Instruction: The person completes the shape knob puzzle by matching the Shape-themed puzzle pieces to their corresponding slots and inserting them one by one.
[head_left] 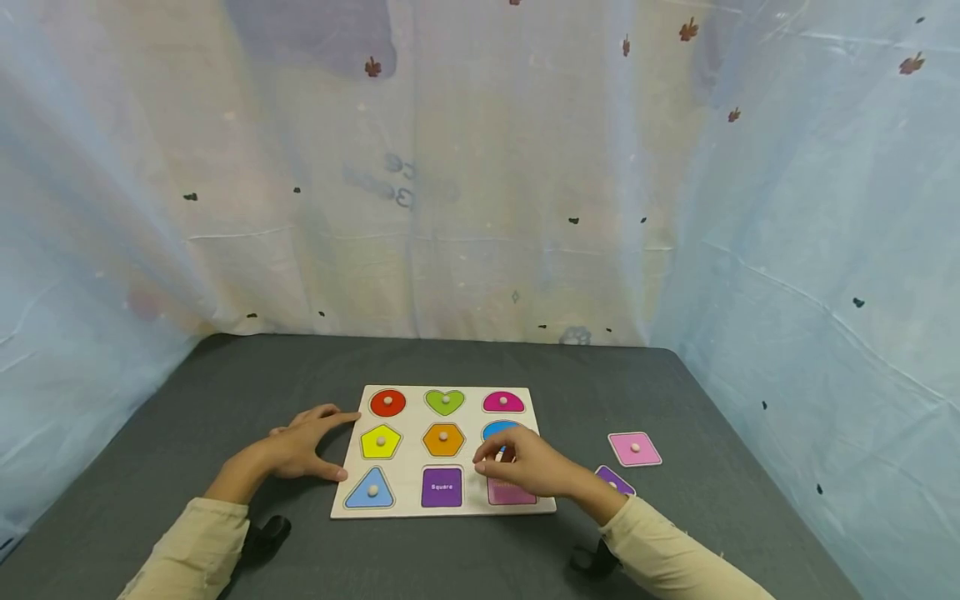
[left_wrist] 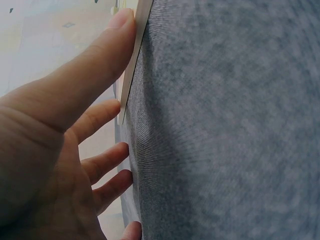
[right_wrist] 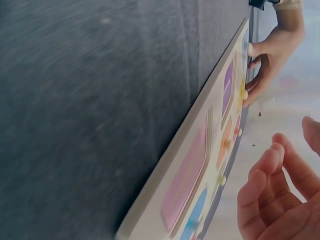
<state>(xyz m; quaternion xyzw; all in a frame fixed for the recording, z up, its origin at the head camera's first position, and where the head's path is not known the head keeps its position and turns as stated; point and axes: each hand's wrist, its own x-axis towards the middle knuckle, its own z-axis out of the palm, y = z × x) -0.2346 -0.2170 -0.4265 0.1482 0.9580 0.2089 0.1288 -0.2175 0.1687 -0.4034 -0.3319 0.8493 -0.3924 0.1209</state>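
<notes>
A wooden shape puzzle board (head_left: 405, 510) lies flat on the table. My left hand (head_left: 303, 446) spreads at its left side, with the thumb (left_wrist: 117, 37) and index finger touching the edge. Over the board's right side hovers my right hand (head_left: 528, 462), fingers loosely bent and nothing between them. Beneath it, the blue oval piece (head_left: 498, 428) and the pink recess (head_left: 512, 493) are partly hidden. The purple recess marked "Square" (head_left: 442, 487) holds no piece. To the right lie a pink knobbed piece (head_left: 635, 449) and a purple knobbed piece (head_left: 615, 479), the latter partly covered by my forearm.
Knobbed pieces sit in the board, among them a red circle (head_left: 387, 403), green heart (head_left: 445, 402), yellow pentagon (head_left: 381, 442), orange hexagon (head_left: 443, 440) and blue triangle (head_left: 370, 490). A patterned curtain (head_left: 480, 275) surrounds the dark table (head_left: 600, 383).
</notes>
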